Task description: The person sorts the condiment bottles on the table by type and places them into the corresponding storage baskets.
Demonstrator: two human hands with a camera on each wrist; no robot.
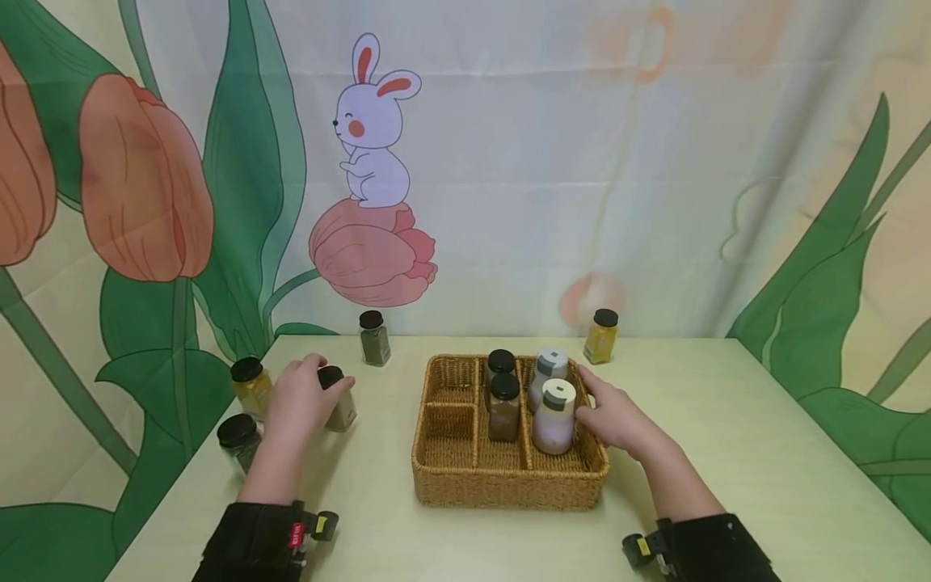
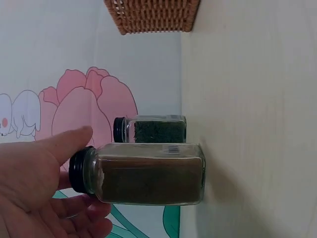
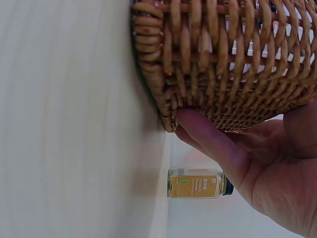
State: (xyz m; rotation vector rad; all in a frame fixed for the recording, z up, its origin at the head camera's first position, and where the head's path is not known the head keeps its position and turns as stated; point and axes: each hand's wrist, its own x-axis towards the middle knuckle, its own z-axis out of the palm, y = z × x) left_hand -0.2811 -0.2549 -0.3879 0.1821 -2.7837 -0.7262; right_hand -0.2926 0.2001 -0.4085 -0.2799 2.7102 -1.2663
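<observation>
In the head view my left hand [image 1: 300, 394] pinches a square glass spice jar [image 1: 342, 409] by its black cap, left of the basket. Brown-grey powder fills that jar [image 2: 151, 173] in the left wrist view; whether its base touches the table cannot be told. My right hand [image 1: 617, 414] holds the right side of a wicker basket [image 1: 509, 490], thumb at the rim. Its fingers [image 3: 213, 139] lie along the outer wall in the right wrist view. Two black-capped jars [image 1: 504, 416] stand in the middle compartment, two white-topped shakers [image 1: 554, 424] in the right one.
Behind my left hand stands a jar of dark green herbs [image 1: 375, 343]. A yellow jar [image 1: 250, 386] and a dark-capped jar [image 1: 240, 440] are left of my left forearm. A turmeric jar [image 1: 601, 337] stands at the table's back edge, before a printed curtain [image 1: 509, 202].
</observation>
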